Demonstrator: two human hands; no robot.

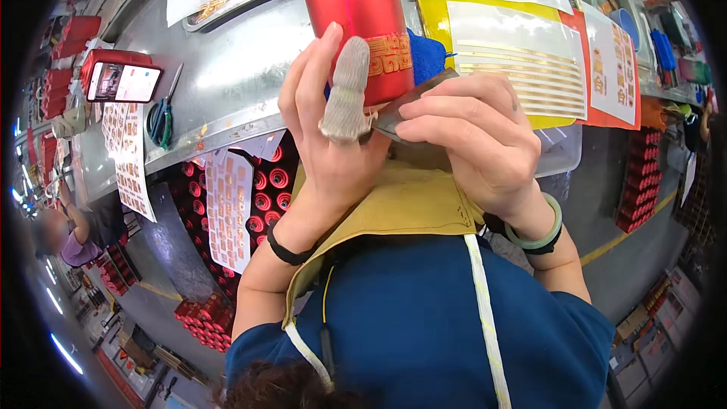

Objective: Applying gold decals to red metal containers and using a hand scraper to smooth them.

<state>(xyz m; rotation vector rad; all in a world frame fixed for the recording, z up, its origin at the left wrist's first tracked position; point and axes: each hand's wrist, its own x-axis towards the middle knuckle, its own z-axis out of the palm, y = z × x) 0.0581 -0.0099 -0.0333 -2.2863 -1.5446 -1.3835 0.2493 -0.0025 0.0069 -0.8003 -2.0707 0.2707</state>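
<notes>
A shiny red metal bottle (356,0) lies on the bench with its end toward me, a gold pattern band (390,54) running around it. My left hand (333,113) grips that near end, its fingers reaching along the bottle's left side and its thumb hidden. One of its fingers wears a grey knit finger cover (350,83). Pinched in my right hand (485,129) is a thin dark flat blade (401,112), its tip close to the bottle's end by my left hand. A blue cloth (429,57) shows beneath the bottle.
Gold-striped sticker sheets (522,53) lie right of the bottle. To the left are scissors (163,117), a phone (125,82) and a hanging sticker sheet (125,155). Many red bottles (261,202) stand below the metal bench (235,53). Another person (76,235) is at far left.
</notes>
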